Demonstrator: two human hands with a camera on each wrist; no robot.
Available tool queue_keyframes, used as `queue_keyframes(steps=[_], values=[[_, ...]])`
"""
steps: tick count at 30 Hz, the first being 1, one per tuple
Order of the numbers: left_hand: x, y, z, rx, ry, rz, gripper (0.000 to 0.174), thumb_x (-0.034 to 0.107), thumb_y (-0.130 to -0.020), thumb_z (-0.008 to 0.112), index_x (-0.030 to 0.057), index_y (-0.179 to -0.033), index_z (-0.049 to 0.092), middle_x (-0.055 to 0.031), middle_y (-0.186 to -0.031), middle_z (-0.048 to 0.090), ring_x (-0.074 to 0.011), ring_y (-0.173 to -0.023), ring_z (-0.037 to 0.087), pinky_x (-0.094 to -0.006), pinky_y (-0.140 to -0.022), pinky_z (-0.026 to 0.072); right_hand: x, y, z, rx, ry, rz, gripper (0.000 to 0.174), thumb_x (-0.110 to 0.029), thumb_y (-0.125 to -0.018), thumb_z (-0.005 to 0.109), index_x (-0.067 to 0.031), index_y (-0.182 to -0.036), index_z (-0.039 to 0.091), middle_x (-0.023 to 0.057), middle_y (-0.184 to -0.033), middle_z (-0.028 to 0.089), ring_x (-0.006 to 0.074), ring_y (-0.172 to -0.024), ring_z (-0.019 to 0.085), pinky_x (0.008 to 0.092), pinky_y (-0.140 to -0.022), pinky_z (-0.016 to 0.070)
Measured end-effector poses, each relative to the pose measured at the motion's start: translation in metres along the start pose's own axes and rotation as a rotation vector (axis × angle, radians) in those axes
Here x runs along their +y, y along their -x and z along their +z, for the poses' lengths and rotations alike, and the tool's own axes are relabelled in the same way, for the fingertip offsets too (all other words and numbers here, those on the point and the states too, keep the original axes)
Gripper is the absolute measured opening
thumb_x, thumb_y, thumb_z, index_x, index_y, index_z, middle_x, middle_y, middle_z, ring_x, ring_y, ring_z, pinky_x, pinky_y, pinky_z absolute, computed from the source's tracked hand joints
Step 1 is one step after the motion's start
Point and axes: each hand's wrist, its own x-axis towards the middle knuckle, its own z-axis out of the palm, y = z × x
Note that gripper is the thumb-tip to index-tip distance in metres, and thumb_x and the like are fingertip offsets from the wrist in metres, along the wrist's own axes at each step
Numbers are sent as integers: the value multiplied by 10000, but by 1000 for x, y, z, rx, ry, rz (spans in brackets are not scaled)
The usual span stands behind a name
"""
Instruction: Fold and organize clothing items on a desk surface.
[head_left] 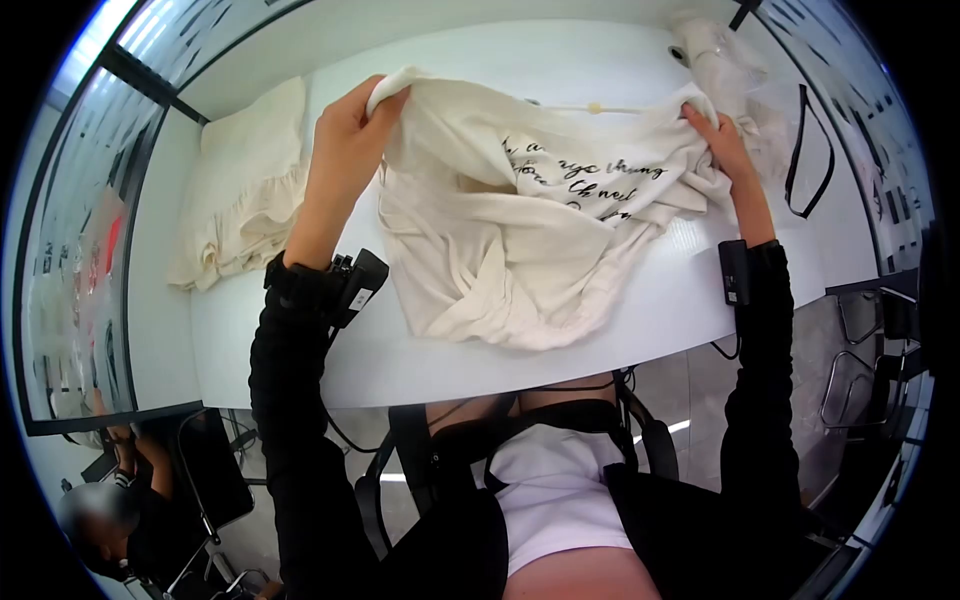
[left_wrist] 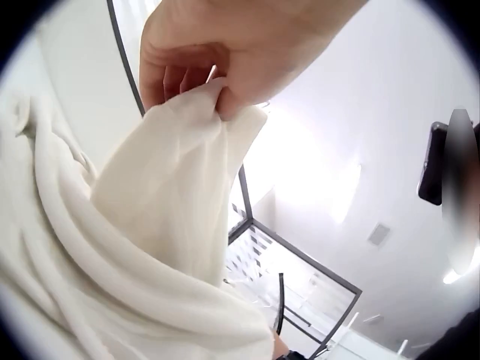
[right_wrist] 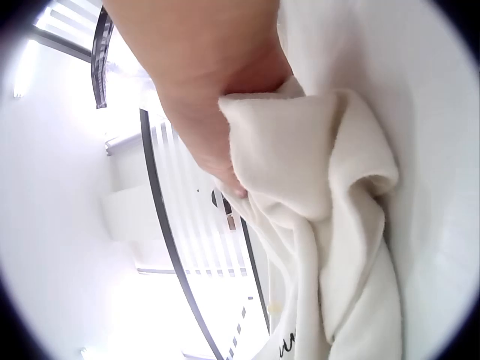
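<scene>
A cream sweatshirt [head_left: 510,270] with black script lettering hangs in loose folds between my two hands, its lower part draped over the white table [head_left: 270,350]. My left hand [head_left: 345,135] pinches its upper left edge; in the left wrist view the thumb and fingers of that hand [left_wrist: 232,45] grip a raised corner of the cloth [left_wrist: 172,165]. On the other side my right hand [head_left: 728,145] holds the upper right edge. Folded cloth [right_wrist: 285,150] covers most of the right fingers in the right wrist view.
A folded cream garment with a ruffled edge [head_left: 250,180] lies at the table's left. Clear plastic-wrapped bundles [head_left: 715,50] sit at the back right, near a black strap loop [head_left: 808,160]. Glass-panelled partitions flank the table. Another person [head_left: 150,500] sits at the lower left.
</scene>
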Motion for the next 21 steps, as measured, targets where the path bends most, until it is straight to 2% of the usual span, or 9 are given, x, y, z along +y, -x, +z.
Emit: queue_keyframes(steps=[3,8,11,12,13,15,17,19,21], values=[[-5,-2,-3,115,-227,23,130,146,-829,531,37,-884,578,-69,-592,460,-97,-534,395,-227,-511,357,-9,5,4,54,171,-9,388,-347,-800,615,19,-927,601,24,-791,607,68,-669,542,199,-581,428],[-25,-6,-8,160,-259,-1,120,110,-830,500,37,-901,564,-115,-642,554,-165,-535,502,-273,-545,409,-6,-1,-6,29,271,-56,333,-314,-819,591,-10,-954,604,20,-811,608,64,-698,521,212,-632,426],[-36,-9,-17,209,-175,-48,160,106,-836,492,35,-951,576,-118,-655,576,-167,-553,538,-271,-549,444,-11,3,-8,44,124,-286,293,-264,-846,558,-2,-972,595,0,-843,601,69,-739,506,226,-676,422],[-37,-12,-19,290,-28,-99,216,115,-846,488,19,-1019,572,-116,-672,595,-159,-583,569,-267,-555,483,-18,3,-7,141,190,-329,277,-213,-856,532,13,-1013,570,82,-882,626,149,-786,568,268,-722,431],[-42,-18,-31,311,-128,-62,274,130,-858,479,-8,-1086,540,-104,-719,602,-140,-593,574,-259,-550,509,-26,5,-11,228,365,-435,272,-184,-848,524,13,-1033,557,123,-897,618,196,-791,577,292,-715,439],[0,-26,-46,393,46,-168,277,143,-868,475,-16,-1087,533,-86,-791,603,-125,-637,556,-267,-583,483,-49,-2,-17,408,717,-655,282,-128,-831,510,12,-1075,531,204,-926,601,290,-801,595,340,-700,453],[9,-50,-71,557,-52,175,237,153,-876,474,-18,-1024,544,-70,-816,590,-130,-686,528,-266,-629,442,-76,-17,-33,564,915,-819,349,-63,-791,487,11,-1133,484,250,-918,554,366,-780,561,398,-650,459],[47,-68,-95,613,110,289,194,160,-881,469,-13,-929,543,-71,-800,578,-138,-718,498,-272,-660,408,-141,5,-24,660,1020,-648,314,-98,-832,446,6,-1126,483,181,-901,602,342,-807,578,395,-686,459],[93,-79,-118,707,138,395,178,140,-886,444,-20,-895,523,-77,-781,566,-137,-708,502,-269,-660,416,-213,-1,-38,894,773,-850,344,-69,-794,515,-22,-1134,491,238,-723,564,370,-734,560,464,-785,375]])
